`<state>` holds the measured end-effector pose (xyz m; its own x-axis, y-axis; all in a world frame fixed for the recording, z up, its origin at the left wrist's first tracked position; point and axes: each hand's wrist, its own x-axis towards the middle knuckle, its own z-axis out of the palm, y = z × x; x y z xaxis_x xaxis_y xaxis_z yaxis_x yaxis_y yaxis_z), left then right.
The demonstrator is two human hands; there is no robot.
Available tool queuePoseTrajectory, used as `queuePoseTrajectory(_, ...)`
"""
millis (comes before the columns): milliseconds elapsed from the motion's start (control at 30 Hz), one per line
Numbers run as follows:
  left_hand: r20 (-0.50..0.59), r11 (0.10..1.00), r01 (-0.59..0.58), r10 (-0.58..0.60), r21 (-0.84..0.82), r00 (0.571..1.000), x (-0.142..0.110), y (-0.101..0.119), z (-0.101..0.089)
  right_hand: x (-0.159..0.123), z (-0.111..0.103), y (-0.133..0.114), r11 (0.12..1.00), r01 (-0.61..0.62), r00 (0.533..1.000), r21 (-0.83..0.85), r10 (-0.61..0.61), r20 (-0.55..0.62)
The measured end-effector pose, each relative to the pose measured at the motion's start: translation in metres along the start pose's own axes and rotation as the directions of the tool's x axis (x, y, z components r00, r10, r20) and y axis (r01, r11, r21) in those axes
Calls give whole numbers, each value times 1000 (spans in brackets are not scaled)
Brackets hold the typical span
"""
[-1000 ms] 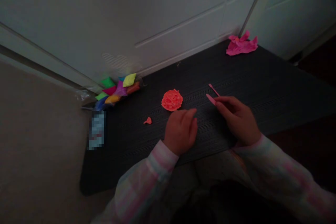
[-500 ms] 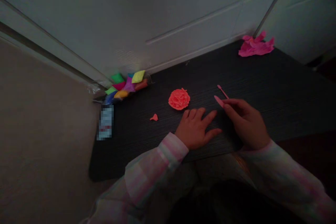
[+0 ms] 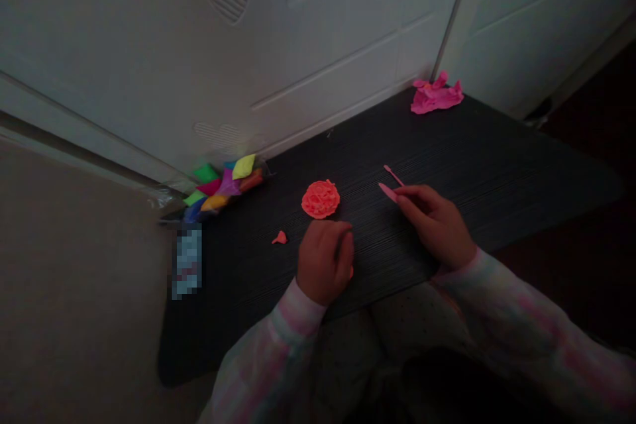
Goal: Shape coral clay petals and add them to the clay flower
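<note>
My right hand (image 3: 440, 225) pinches a pink pointed modelling tool (image 3: 388, 193) between thumb and fingers, its tip toward the left. Just behind it lies a thin pink stick tool (image 3: 394, 175), one end hidden by the hand. My left hand (image 3: 325, 262) is curled closed low over the table, in front of a coral ruffled clay piece (image 3: 320, 199). A sliver of coral clay (image 3: 351, 272) peeks out at its lower right edge; whether the fingers grip it is hidden. Left of this hand sits a small coral clay scrap (image 3: 280, 237).
The dark table (image 3: 238, 311) stands against a white panelled door (image 3: 308, 46). Colourful clay packets (image 3: 226, 185) in clear plastic lie at its back left, with a blurred-out light-blue item (image 3: 187, 262) in front. A crumpled pink piece (image 3: 437, 94) rests at the back right corner.
My left hand has gone from lying spread on the table to curled closed, and has moved left. My right hand still holds the modelling tool. The whole view has shifted.
</note>
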<state>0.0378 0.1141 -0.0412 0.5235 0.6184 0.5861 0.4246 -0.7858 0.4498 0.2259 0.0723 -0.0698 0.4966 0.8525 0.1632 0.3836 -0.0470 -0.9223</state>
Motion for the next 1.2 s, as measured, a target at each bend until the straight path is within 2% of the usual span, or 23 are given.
queuePoseTrajectory(133, 144, 985, -124, 106, 119, 984, 8, 9, 20, 0, 0, 2, 1000, 14, 1000, 14, -14, 18)
queuePoseTrajectory(233, 310, 940, -259, 184, 221, 933, 15, 10, 39, 0, 0, 4, 1000, 28, 999, 9, -28, 15)
queuePoseTrajectory(333, 391, 945, -246, 148, 214, 908, 18, 10, 49, -1, -1, 4, 1000, 30, 999, -7, -30, 14)
queuePoseTrajectory(533, 506, 961, -168, 34, 221, 862, 21, 13, 49, -2, -2, 1, 1000, 8, 1000, -29, -8, -1)
queuePoseTrajectory(600, 489, 971, -135, 21, 199, 872, 21, 14, 49, -1, -1, 1, 1000, -22, 999, 0, 22, -35)
queuePoseTrajectory(633, 445, 983, -105, 28, 148, 895, 20, 14, 48, -1, -1, 1, 999, -32, 998, 20, 33, -47)
queuePoseTrajectory(700, 288, 999, -27, 31, -19, 957, 18, 11, 46, -1, 0, 2, 998, -45, 998, 50, 47, -50)
queuePoseTrajectory(767, 96, 983, 47, -31, -176, 995, 17, 5, 43, -1, 1, 3, 997, -45, 998, 62, 48, -39)
queuePoseTrajectory(833, -64, 962, 129, -149, -242, 987, 18, -3, 38, 0, 1, 4, 997, -45, 998, 63, 48, -34)
queuePoseTrajectory(933, -245, 926, 236, -313, -295, 918, 23, -15, 26, 0, 0, 3, 997, -41, 998, 63, 44, -42)
queuePoseTrajectory(967, -271, 915, 251, -341, -316, 900, 24, -16, 21, 0, 0, 3, 997, -42, 998, 62, 45, -46)
queuePoseTrajectory(1033, -305, 897, 276, -385, -346, 871, 22, -15, 10, 0, 0, 1, 997, -41, 998, 61, 44, -49)
queuePoseTrajectory(1067, -287, 902, 291, -384, -319, 878, 20, -11, 6, 0, 0, 1, 997, -40, 998, 61, 43, -48)
queuePoseTrajectory(1100, -229, 931, 275, -330, -240, 916, 16, -7, 3, 0, 0, 1, 997, -39, 998, 63, 41, -44)
queuePoseTrajectory(1133, -125, 973, 193, -209, -129, 970, 13, -2, 1, 0, 0, 0, 997, -36, 999, 66, 38, -39)
queuePoseTrajectory(1167, -27, 996, 84, -85, -17, 996, 10, 3, 2, 0, 0, 0, 997, -31, 999, 67, 33, -33)
queuePoseTrajectory(1200, 55, 997, -14, 9, 81, 998, 7, 7, 5, 0, 0, 0, 998, -26, 999, 65, 27, -26)
